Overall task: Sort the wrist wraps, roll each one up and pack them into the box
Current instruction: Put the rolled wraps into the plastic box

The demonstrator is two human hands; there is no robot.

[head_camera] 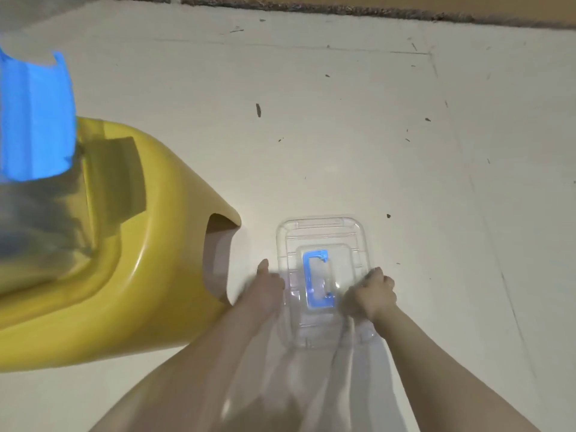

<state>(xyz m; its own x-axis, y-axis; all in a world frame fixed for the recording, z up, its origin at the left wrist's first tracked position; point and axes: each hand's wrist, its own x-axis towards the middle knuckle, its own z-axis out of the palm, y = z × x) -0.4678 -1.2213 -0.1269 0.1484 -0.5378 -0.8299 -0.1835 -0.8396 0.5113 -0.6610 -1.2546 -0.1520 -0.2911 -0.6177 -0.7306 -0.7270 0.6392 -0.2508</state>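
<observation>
Two bare hands at a clear box, seen from above; wrist wraps nowhere identifiable. Far left: blurred blue object (34, 116) over a yellow plastic stool (149, 244), its near corner just beside the left hand. Left hand (268, 288): fingers straight, flat against the left side of the box, gripping nothing. Centre: clear lidded box (322, 275) on the pale floor (405, 151), lid on, blue handle (316, 282) folded flat on top. Right hand (372, 294): fingers curled over the right rim of the box, apparently gripping it; motion blur prevents certainty. Progress judged as the very start: nothing visibly sorted, rolled or packed, lid not yet off. Room: cramped on the left by the stool; open floor ahead and to the right, up to the dark border along the top edge.
</observation>
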